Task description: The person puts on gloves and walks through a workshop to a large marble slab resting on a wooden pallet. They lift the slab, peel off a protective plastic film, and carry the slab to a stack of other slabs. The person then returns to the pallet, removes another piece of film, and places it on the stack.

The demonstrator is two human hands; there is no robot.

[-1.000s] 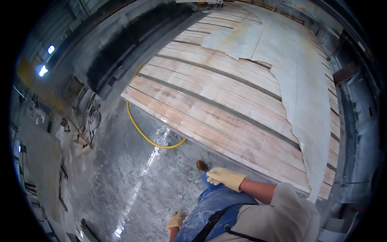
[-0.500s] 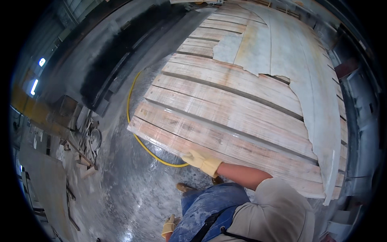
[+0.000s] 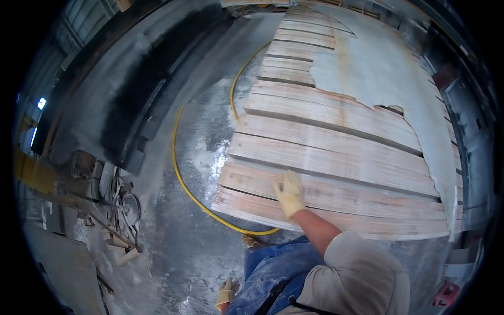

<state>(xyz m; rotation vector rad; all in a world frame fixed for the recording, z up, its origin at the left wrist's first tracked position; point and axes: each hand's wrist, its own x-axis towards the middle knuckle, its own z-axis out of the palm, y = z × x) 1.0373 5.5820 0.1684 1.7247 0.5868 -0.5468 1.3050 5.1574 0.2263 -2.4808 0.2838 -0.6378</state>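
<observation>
Gloved right hand [image 3: 289, 193] laid flat, grip released, on the near planks of the wooden slab stack [image 3: 336, 157] — left hand [image 3: 226, 294] hangs loosely curled beside the thigh — press evenly, clear of the yellow hose [image 3: 194, 194].

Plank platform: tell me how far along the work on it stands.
Done: nothing is clearly finished. A pale grey sheet covers only the far and right parts of the plank platform; its edge is ragged. In hand: the gloved right hand lies flat on a near bare plank. The left hand hangs by the leg. Left: the near planks remain bare.
</observation>
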